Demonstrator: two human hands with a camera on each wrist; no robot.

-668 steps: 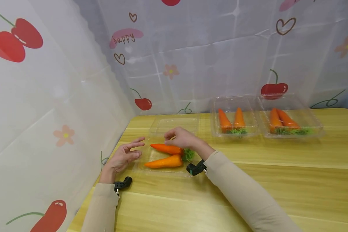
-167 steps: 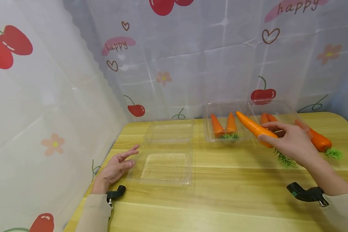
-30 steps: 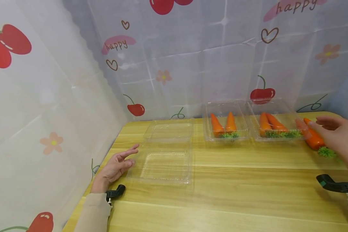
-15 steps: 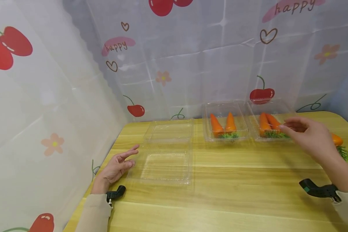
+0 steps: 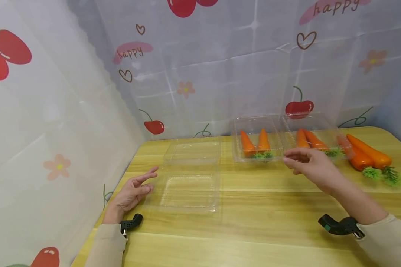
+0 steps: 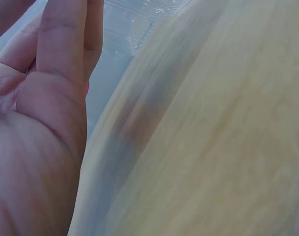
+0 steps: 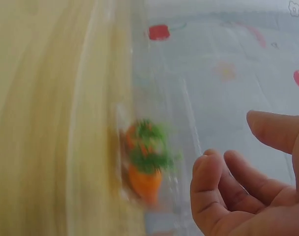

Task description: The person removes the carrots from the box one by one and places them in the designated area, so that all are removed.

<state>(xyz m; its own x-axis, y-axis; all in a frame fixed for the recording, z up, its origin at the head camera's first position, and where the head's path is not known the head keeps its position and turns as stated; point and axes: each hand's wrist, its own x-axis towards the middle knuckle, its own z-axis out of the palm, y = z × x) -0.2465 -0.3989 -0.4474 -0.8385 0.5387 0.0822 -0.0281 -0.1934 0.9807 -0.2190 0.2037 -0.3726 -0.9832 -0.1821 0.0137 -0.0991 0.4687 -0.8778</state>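
In the head view my left hand (image 5: 133,191) rests at the left rim of a transparent plastic box (image 5: 188,210), fingers relaxed and holding nothing; whether they touch it I cannot tell. The box lies open, its lid (image 5: 195,150) folded back toward the wall. My right hand (image 5: 312,167) hovers before the right-hand closed box (image 5: 317,120), with loosely bent fingers and nothing between them. Thumb and fingers (image 7: 208,182) stand apart in the right wrist view. Two loose carrots, one orange (image 5: 371,150) and one redder (image 5: 360,160), lie side by side at the right.
A second closed box (image 5: 257,120) with two carrots (image 5: 263,140) stands left of the right-hand one, which also contains two. Behind them hangs a printed curtain (image 5: 214,85), and another sheet (image 5: 70,122) borders the wooden table (image 5: 254,230) at left.
Two carrots lay in the left box at first; now they lie at the table's right. My right hand released the last one and moved left. My left hand stayed by the box.
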